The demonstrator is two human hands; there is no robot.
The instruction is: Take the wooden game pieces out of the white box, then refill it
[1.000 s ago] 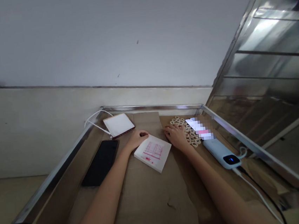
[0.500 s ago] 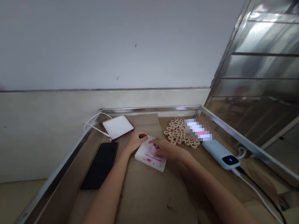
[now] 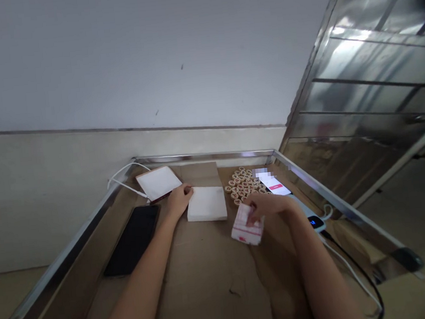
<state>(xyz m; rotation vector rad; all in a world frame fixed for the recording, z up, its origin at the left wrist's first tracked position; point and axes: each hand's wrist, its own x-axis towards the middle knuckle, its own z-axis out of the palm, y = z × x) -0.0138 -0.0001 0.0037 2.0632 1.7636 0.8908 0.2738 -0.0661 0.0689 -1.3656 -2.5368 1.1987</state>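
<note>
A white square box or block [image 3: 206,203] lies on the brown cardboard near the middle. My left hand [image 3: 179,198] is at its upper left corner, fingers closed on that edge. To the right, my right hand [image 3: 264,207] grips a white sheet with red print [image 3: 246,228], held above the cardboard just in front of a cluster of round wooden pieces [image 3: 242,184]. These pieces carry red and dark marks. The fingers of my right hand are pinched over the sheet's upper part.
A black phone [image 3: 132,241] lies at the left, with a white box-shaped device [image 3: 158,183] and its cable behind it. A lit phone [image 3: 275,182] and a light blue power bank [image 3: 303,208] with cables are at the right. A metal rim [image 3: 204,156] borders the surface.
My right hand has moved right, carrying the red-printed sheet off the white block. The block now shows a plain top and is turned a little. The view has shifted slightly.
</note>
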